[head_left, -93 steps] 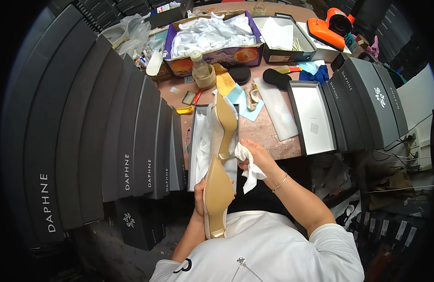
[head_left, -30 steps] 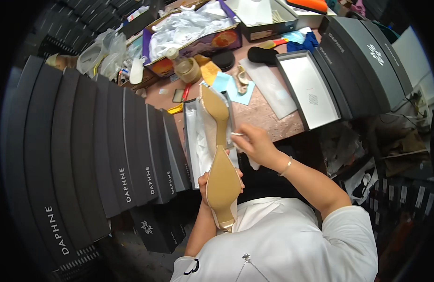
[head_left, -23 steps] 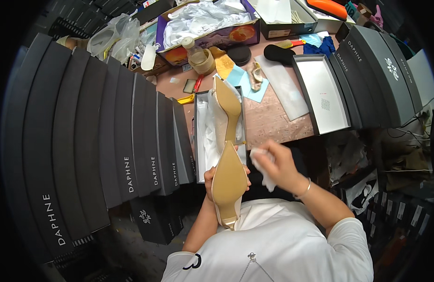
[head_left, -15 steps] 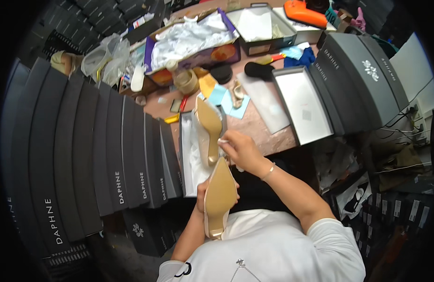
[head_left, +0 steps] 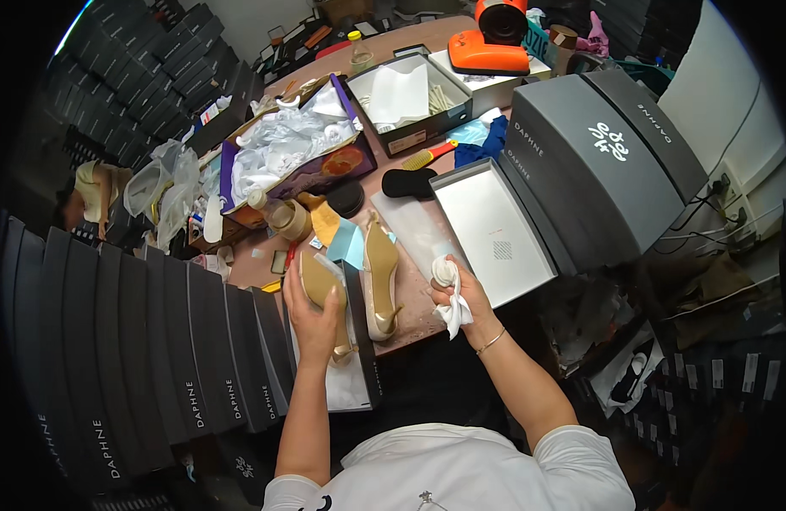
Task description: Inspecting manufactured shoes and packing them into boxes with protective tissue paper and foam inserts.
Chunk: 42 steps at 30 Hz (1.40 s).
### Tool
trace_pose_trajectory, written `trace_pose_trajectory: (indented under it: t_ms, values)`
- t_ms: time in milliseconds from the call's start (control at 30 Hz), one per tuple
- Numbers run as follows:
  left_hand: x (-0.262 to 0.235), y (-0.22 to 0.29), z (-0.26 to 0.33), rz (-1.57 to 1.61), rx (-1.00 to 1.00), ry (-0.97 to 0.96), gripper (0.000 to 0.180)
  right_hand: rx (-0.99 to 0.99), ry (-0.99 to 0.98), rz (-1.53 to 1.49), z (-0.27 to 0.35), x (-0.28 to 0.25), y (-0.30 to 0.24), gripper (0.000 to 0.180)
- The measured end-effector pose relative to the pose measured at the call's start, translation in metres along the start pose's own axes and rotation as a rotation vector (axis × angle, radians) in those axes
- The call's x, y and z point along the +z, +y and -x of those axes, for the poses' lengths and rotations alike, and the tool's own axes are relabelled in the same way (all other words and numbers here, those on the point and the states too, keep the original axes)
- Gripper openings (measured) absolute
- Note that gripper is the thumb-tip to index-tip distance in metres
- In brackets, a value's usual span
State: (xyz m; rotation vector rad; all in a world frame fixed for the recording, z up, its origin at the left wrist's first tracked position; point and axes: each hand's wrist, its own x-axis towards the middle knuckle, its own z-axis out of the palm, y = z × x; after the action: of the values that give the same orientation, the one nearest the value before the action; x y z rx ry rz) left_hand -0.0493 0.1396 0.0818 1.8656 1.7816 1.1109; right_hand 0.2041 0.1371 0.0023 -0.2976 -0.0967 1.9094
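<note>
My left hand (head_left: pixel 315 319) is closed around a beige high-heeled shoe (head_left: pixel 319 281), its tan sole turned up, over the left part of an open shoebox (head_left: pixel 372 379) with white tissue paper in it. Just to the right, the second high-heeled shoe (head_left: pixel 379 268) lies with its sole showing and its gold heel toward me. It rests at the box's right side, and no hand touches it. My right hand (head_left: pixel 468 298) grips a bunched white cloth (head_left: pixel 449 289) near the table's front edge, apart from both shoes.
Stacked dark shoeboxes (head_left: pixel 154 341) stand on the left, and more grey boxes (head_left: pixel 589 162) on the right. An empty white-lined box lid (head_left: pixel 499 238) lies right of centre. Behind are a purple carton (head_left: pixel 346 162) of white paper, a bottle (head_left: pixel 282 217) and a brush (head_left: pixel 431 155).
My left hand has gone from near my chest forward to the shoebox. Both shoes are now side by side there. My right hand, with the cloth, has moved right, away from the shoes.
</note>
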Motion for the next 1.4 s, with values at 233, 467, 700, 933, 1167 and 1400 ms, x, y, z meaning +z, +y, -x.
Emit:
trace_pose_trajectory:
  t_ms: [233, 467, 700, 933, 1167, 1400]
  values:
    - [-0.017, -0.05, 0.048, 0.021, -0.455, -0.27, 0.062, 0.066, 0.07, 0.05, 0.002, 0.003, 0.017, 0.026]
    - [-0.049, -0.071, 0.048, 0.7, -0.434, -0.298, 0.052, -0.043, 0.118, 0.523, 0.02, 0.05, 0.031, 0.013]
    - [-0.109, -0.019, 0.102, 1.044, -0.54, -0.776, 0.072, -0.298, -0.066, 1.036, -0.025, 0.109, 0.049, 0.018]
    - [-0.067, 0.006, 0.15, 1.543, -0.636, -0.589, 0.075, -0.005, -0.261, 1.203, -0.003, 0.112, 0.095, 0.02]
    - [-0.039, -0.007, 0.117, 1.561, -0.814, -0.688, 0.063, -0.395, -0.1, 1.432, 0.014, 0.12, 0.089, 0.014]
    - [-0.031, -0.005, 0.133, 1.367, -0.725, -0.475, 0.055, -0.698, -0.563, 1.891, 0.092, 0.097, 0.129, 0.02]
